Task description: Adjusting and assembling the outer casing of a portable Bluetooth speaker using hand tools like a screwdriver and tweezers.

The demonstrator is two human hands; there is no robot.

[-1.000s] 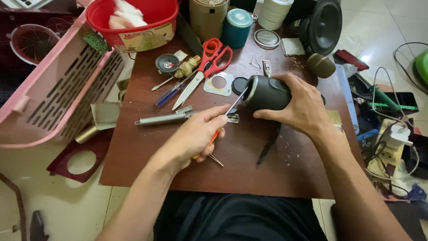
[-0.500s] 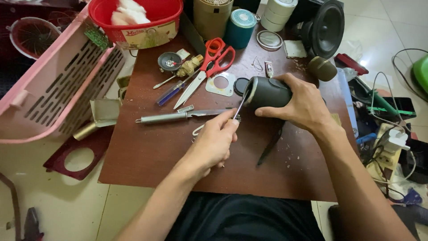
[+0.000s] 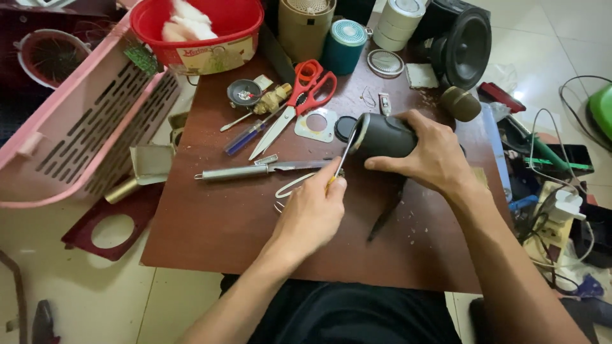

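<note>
Brown table (image 3: 210,236): left hand (image 3: 312,213) pinching screwdriver (image 3: 341,162), seemingly advanced; right hand (image 3: 430,153) gripping speaker (image 3: 382,135).

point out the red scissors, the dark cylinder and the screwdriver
red scissors (image 3: 310,86), head view, on the handles
dark cylinder (image 3: 386,135), head view, on its side wall
screwdriver (image 3: 346,155), head view, on the metal shaft

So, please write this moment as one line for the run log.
left hand: screwdriver at speaker rim | right hand: holds speaker | on table
</note>
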